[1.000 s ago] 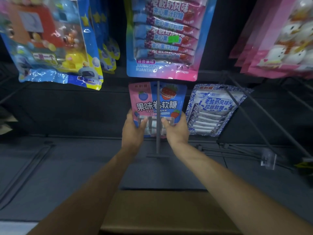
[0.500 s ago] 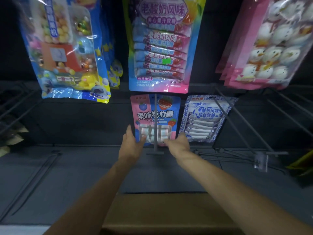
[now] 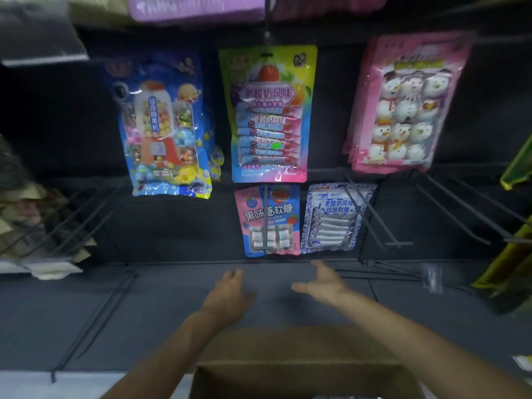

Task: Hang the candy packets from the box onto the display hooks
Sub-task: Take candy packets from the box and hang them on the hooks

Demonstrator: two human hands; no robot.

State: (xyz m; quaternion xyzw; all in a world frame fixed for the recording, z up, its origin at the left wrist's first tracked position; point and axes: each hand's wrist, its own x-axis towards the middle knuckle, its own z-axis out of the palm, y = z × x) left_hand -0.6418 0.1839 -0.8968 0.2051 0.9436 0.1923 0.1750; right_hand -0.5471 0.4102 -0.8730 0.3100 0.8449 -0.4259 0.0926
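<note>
The pink-and-blue candy packet (image 3: 280,223) hangs on a display hook (image 3: 265,240) just above and between the hands, touching neither. Its long axis is vertical, with the printed face outward. The left hand (image 3: 227,295) and right hand (image 3: 324,283) are apart, relaxed and empty, above the box (image 3: 302,349).

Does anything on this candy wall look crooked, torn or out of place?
I see nothing spilled or torn. The pink snowman packets at upper right hang slanted, bottoms swung left, though the wide lens may exaggerate that. The pink-and-blue packet hangs fairly straight.
</note>
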